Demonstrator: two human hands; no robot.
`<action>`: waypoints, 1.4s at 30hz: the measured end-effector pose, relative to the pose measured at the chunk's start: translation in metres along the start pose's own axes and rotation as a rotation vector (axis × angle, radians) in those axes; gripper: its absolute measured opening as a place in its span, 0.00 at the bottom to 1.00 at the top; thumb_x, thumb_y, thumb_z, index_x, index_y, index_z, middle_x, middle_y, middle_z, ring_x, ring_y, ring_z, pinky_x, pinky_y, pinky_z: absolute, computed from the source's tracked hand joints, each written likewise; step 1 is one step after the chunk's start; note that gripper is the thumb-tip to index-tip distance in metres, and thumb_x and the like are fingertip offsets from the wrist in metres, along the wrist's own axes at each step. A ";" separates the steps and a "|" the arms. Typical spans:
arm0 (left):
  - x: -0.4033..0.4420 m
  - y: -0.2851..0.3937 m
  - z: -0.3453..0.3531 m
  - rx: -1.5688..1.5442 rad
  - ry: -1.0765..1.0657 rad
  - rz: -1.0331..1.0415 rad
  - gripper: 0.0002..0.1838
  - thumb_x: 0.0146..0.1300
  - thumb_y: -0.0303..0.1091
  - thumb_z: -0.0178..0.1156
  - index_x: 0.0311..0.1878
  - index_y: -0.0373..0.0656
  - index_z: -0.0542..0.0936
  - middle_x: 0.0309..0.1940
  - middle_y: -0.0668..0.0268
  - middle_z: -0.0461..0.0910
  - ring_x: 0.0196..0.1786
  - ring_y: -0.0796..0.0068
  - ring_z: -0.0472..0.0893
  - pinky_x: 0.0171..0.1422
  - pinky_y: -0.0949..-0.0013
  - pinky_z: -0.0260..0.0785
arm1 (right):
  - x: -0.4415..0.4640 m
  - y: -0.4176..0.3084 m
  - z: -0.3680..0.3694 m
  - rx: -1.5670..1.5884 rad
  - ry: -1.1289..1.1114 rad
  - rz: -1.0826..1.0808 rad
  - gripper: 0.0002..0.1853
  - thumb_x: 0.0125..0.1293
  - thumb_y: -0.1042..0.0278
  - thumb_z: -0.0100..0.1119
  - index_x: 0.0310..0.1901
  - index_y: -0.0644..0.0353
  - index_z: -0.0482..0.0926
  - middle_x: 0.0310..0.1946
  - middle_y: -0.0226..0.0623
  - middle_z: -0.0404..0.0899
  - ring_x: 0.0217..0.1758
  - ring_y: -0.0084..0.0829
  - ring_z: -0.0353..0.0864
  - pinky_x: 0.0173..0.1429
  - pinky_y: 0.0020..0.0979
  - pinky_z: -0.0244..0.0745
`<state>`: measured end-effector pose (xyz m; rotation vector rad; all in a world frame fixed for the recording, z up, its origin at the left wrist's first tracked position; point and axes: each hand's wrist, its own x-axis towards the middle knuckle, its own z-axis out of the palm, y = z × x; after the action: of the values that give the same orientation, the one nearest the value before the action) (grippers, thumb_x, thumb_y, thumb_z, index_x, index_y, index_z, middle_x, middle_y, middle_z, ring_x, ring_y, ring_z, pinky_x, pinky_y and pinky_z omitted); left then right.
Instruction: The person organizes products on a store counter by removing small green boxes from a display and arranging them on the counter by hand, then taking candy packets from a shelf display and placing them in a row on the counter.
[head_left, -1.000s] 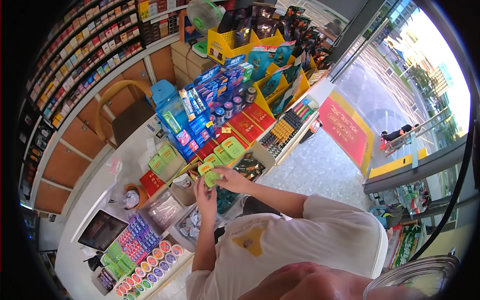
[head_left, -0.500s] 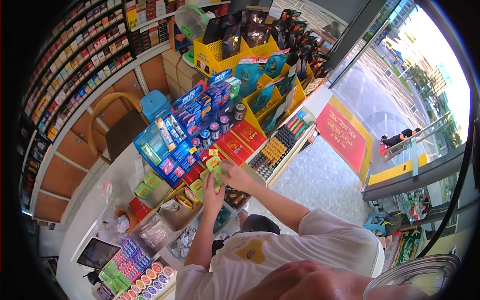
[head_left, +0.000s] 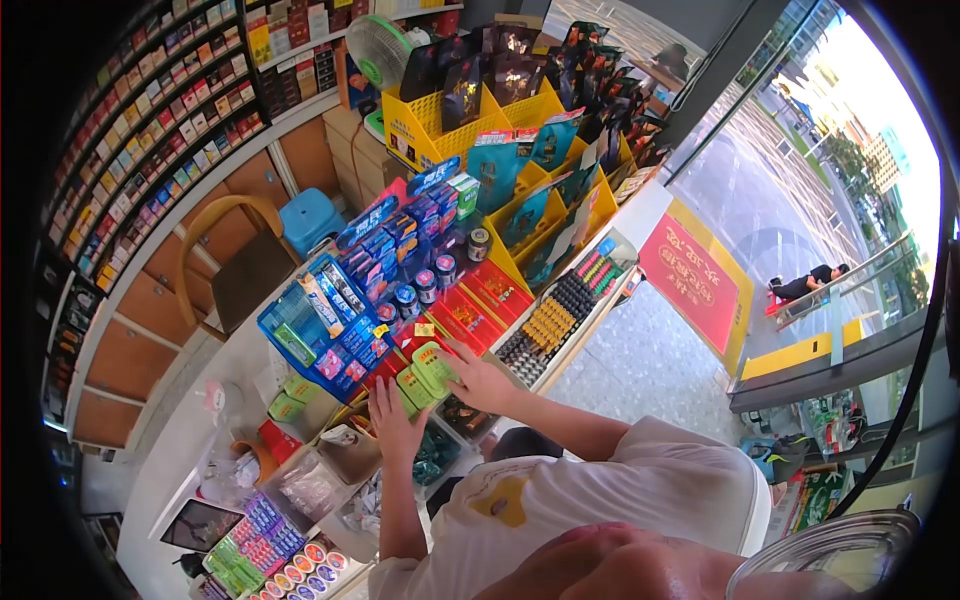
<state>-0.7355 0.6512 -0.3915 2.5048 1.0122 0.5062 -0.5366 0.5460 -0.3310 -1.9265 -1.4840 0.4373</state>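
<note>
The left hand point(head_left: 397, 425) lay with fingers extended and slightly apart beside the green packs point(head_left: 432, 368). The right hand point(head_left: 480, 378) touched their other side; whether it pinched one could not be told. At least three packs showed, partly covered by the hands, near the red boxes point(head_left: 500, 288). Two more green tubs point(head_left: 285, 408) sat leftward. Beyond, at least four jars point(head_left: 445, 268) stood beside one blue rack point(head_left: 330, 325), their labels too small to read.

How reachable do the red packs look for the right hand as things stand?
Probably yes: the right hand is just beside the red packs, and nothing visible stands between them.
</note>
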 end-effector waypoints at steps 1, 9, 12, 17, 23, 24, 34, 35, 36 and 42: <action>0.002 -0.004 0.002 0.027 0.003 0.002 0.46 0.56 0.50 0.72 0.74 0.40 0.64 0.74 0.53 0.63 0.73 0.41 0.63 0.77 0.39 0.57 | 0.004 -0.013 -0.008 0.002 -0.018 -0.041 0.32 0.68 0.67 0.62 0.73 0.51 0.64 0.67 0.46 0.70 0.37 0.42 0.86 0.50 0.41 0.83; -0.005 -0.017 0.006 0.145 -0.074 0.005 0.54 0.45 0.54 0.78 0.74 0.44 0.64 0.68 0.56 0.67 0.72 0.43 0.66 0.74 0.45 0.63 | 0.010 -0.029 0.035 0.041 -0.280 -0.199 0.22 0.70 0.64 0.59 0.64 0.59 0.74 0.57 0.47 0.76 0.48 0.47 0.84 0.55 0.42 0.80; -0.018 -0.023 0.003 0.116 -0.031 0.012 0.54 0.43 0.50 0.79 0.73 0.45 0.65 0.65 0.56 0.68 0.70 0.45 0.68 0.72 0.47 0.65 | -0.004 -0.043 0.046 0.109 -0.422 -0.031 0.24 0.68 0.62 0.61 0.63 0.62 0.74 0.48 0.51 0.79 0.46 0.49 0.84 0.53 0.44 0.79; -0.047 -0.020 -0.038 -0.068 0.025 0.043 0.51 0.42 0.45 0.80 0.71 0.41 0.69 0.65 0.55 0.69 0.66 0.46 0.70 0.71 0.48 0.65 | -0.031 -0.056 0.076 0.259 -0.306 0.109 0.28 0.71 0.59 0.61 0.68 0.63 0.69 0.51 0.50 0.81 0.41 0.44 0.86 0.49 0.40 0.81; -0.081 -0.010 -0.081 -0.171 0.044 0.164 0.54 0.40 0.43 0.81 0.74 0.45 0.67 0.66 0.56 0.69 0.67 0.47 0.69 0.72 0.49 0.64 | -0.025 -0.077 0.093 0.384 -0.444 0.348 0.24 0.70 0.61 0.62 0.63 0.63 0.73 0.40 0.39 0.84 0.30 0.28 0.84 0.37 0.31 0.78; -0.085 -0.013 -0.085 -0.179 0.038 0.151 0.54 0.41 0.43 0.81 0.74 0.46 0.67 0.67 0.56 0.68 0.68 0.47 0.68 0.73 0.50 0.64 | -0.024 -0.076 0.098 0.435 -0.427 0.300 0.21 0.70 0.62 0.62 0.60 0.63 0.74 0.38 0.38 0.83 0.30 0.27 0.83 0.36 0.31 0.78; -0.122 -0.059 -0.136 -0.318 0.210 -0.016 0.40 0.56 0.33 0.72 0.72 0.40 0.67 0.78 0.52 0.56 0.74 0.44 0.65 0.77 0.52 0.62 | 0.035 -0.126 0.139 0.352 -0.283 0.021 0.23 0.66 0.64 0.69 0.59 0.63 0.77 0.38 0.38 0.84 0.32 0.26 0.80 0.41 0.30 0.77; -0.128 -0.066 -0.139 -0.349 0.226 -0.057 0.40 0.58 0.33 0.71 0.73 0.41 0.66 0.78 0.52 0.57 0.73 0.44 0.66 0.76 0.53 0.63 | 0.047 -0.137 0.143 0.396 -0.259 -0.018 0.23 0.65 0.65 0.69 0.60 0.63 0.77 0.40 0.40 0.86 0.34 0.28 0.83 0.43 0.31 0.79; -0.135 -0.071 -0.142 -0.389 0.227 -0.100 0.38 0.59 0.33 0.70 0.72 0.40 0.67 0.77 0.52 0.59 0.72 0.44 0.68 0.74 0.53 0.65 | 0.062 -0.137 0.152 0.412 -0.232 -0.045 0.23 0.65 0.66 0.70 0.60 0.63 0.77 0.41 0.41 0.85 0.35 0.28 0.84 0.43 0.31 0.80; -0.188 -0.095 -0.140 -0.555 0.256 -0.255 0.29 0.63 0.31 0.66 0.67 0.39 0.71 0.66 0.53 0.72 0.61 0.50 0.79 0.60 0.57 0.75 | 0.112 -0.170 0.183 0.211 -0.142 -0.192 0.20 0.63 0.75 0.69 0.56 0.64 0.79 0.47 0.44 0.78 0.39 0.35 0.86 0.45 0.33 0.83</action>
<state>-0.9820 0.6102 -0.3508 1.8269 1.0820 0.9008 -0.7398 0.7296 -0.3357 -1.6000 -1.6258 0.6270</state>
